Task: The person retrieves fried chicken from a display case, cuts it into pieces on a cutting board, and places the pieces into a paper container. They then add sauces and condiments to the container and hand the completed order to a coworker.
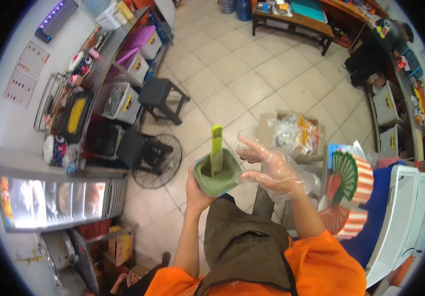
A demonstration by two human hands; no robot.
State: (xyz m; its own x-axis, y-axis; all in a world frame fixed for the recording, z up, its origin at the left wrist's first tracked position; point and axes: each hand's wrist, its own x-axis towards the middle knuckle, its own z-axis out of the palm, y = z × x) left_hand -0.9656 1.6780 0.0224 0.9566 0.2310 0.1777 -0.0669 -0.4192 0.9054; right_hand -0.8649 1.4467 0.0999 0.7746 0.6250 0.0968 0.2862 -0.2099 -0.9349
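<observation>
- Paste point(217, 185), thick and dull green, coats the inside of a pale, square-mouthed, plastic-looking tub point(197, 175) with rounded corners, held out in front of my dark brown apron point(244, 241).
- My bare left hand point(197, 195) grips the tub from its left and lower-left side; the fingers are partly hidden by it, so I cannot tell how far round they wrap.
- A spatula point(216, 148) with a long lime-green handle stands in the tub, its blade end in the paste. Its long axis runs almost straight away from my body, and the handle's tip rises past the far rim. Neither hand holds it.
- My right hand point(276, 170), inside a loose, clear plastic glove point(294, 172), is open and empty, fingers spread and pointing left. The thumb comes close to the tub's right rim; I cannot tell whether it touches.
- The handle lies just left of my right fingertips, with a gap between. Those fingers point across its line rather than along it, and my right hand is nearer its upper end than my left.
- Beyond my right hand, an open brown cardboard box point(267, 130) of clear bags rests on the pale tiled floor point(222, 89).
</observation>
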